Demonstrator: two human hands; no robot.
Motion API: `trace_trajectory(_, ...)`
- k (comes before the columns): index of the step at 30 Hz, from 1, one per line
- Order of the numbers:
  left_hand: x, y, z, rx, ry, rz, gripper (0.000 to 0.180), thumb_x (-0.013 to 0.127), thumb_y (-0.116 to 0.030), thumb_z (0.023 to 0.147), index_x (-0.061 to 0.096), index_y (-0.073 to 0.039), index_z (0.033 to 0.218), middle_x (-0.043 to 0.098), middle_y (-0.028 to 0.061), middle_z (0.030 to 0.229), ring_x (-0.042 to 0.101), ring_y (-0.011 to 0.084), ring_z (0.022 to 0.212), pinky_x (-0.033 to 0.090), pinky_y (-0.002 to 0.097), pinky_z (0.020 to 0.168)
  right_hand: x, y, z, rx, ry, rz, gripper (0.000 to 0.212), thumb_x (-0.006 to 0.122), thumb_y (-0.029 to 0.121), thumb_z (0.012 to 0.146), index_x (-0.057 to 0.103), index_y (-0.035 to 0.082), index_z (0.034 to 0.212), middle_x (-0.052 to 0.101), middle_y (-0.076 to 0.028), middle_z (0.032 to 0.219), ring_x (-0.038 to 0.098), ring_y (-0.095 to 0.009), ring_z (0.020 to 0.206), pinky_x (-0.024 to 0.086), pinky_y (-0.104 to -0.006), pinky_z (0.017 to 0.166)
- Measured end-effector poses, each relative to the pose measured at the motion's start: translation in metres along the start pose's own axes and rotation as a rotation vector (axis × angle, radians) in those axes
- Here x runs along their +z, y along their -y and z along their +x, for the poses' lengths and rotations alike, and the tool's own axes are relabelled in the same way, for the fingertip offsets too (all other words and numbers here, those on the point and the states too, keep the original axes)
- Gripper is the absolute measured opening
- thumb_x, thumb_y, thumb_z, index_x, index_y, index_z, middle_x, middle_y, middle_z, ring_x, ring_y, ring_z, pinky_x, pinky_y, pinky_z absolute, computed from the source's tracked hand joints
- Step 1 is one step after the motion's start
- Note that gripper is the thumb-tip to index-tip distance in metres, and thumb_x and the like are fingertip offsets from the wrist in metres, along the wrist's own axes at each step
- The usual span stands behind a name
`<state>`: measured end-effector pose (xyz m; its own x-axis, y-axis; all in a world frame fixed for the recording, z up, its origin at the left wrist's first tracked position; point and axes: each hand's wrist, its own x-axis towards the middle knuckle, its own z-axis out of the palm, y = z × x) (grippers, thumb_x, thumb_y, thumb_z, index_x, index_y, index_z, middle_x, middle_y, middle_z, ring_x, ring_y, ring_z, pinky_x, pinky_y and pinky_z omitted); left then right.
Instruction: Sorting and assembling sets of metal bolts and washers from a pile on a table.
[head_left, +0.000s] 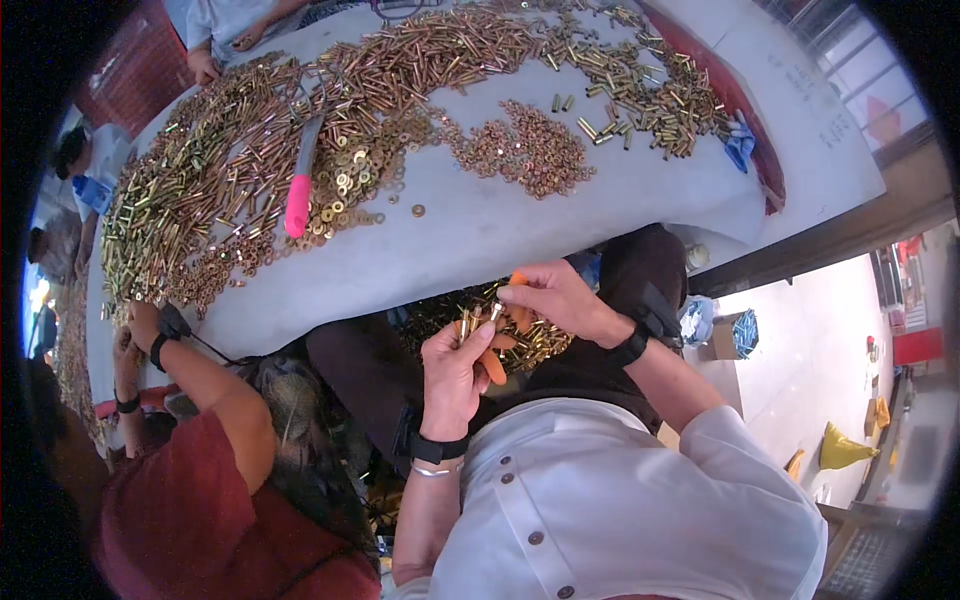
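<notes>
My left hand (454,378) is closed around several gold-coloured metal bolts or sleeves (467,322) that stick up past the fingers. Orange covers sit on some fingertips of both hands. My right hand (560,297) is closed in a pinch at the top of a shiny metal piece (497,310), which also meets the left thumb; its exact kind is too small to tell. Beneath both hands, between my legs, lies a heap of gold-coloured metal parts (545,345), partly hidden by the hands.
A pale-covered table (400,270) ahead bears piles of bolts (400,65), sleeves (690,110), washers (350,180) and nuts (525,150). A pink-handled tool (298,205) lies among them. At left a person in a red shirt (190,500) works close by. Another person's hand (203,66) rests at the far edge.
</notes>
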<state>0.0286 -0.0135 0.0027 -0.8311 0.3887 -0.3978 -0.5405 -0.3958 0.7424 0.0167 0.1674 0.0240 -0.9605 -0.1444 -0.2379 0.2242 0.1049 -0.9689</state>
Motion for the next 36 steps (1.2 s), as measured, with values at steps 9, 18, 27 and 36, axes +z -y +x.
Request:
trace_trajectory(9,-0.006,-0.013,0.008,-0.011,0.032,0.065,0.018,0.063,-0.016,0.088,0.063,0.0,0.097,0.068,0.0086,0.074,0.051,0.0046,0.043,0.032,0.0162,0.032,-0.021,0.007,0.034,-0.114,-0.135,-0.361,0.016,0.068,0.017,0.082,0.063,0.002,0.084,0.06,-0.003,0.073,0.057,-0.01,0.067,0.046,-0.0266,0.059)
trace_trajectory(18,-0.002,-0.019,0.013,0.011,-0.042,0.193,0.023,0.061,-0.02,0.089,0.064,0.0,0.1,0.069,0.01,0.085,0.051,0.005,0.044,0.032,0.0169,0.035,-0.06,0.017,0.119,-0.642,-0.488,-1.291,0.016,0.067,0.012,0.071,0.062,0.007,0.086,0.052,-0.009,0.079,0.055,-0.031,0.078,0.044,-0.0422,0.065)
trace_trajectory(27,-0.014,-0.016,0.024,-0.021,-0.006,0.024,0.024,0.06,-0.022,0.09,0.063,0.0,0.099,0.069,0.0103,0.082,0.053,0.0058,0.046,0.033,0.0167,0.037,-0.048,0.024,0.11,-0.611,-0.314,-1.31,0.012,0.065,0.013,0.072,0.059,0.008,0.081,0.052,-0.009,0.079,0.055,-0.028,0.079,0.044,-0.0419,0.067)
trace_trajectory(36,-0.007,-0.017,0.024,-0.006,-0.019,0.056,0.023,0.059,-0.022,0.09,0.064,-0.001,0.097,0.068,0.009,0.077,0.05,0.0055,0.044,0.028,0.0186,0.036,-0.045,0.018,0.109,-0.606,-0.266,-1.259,0.01,0.063,0.014,0.076,0.059,0.008,0.083,0.054,-0.008,0.08,0.056,-0.03,0.077,0.045,-0.0413,0.066)
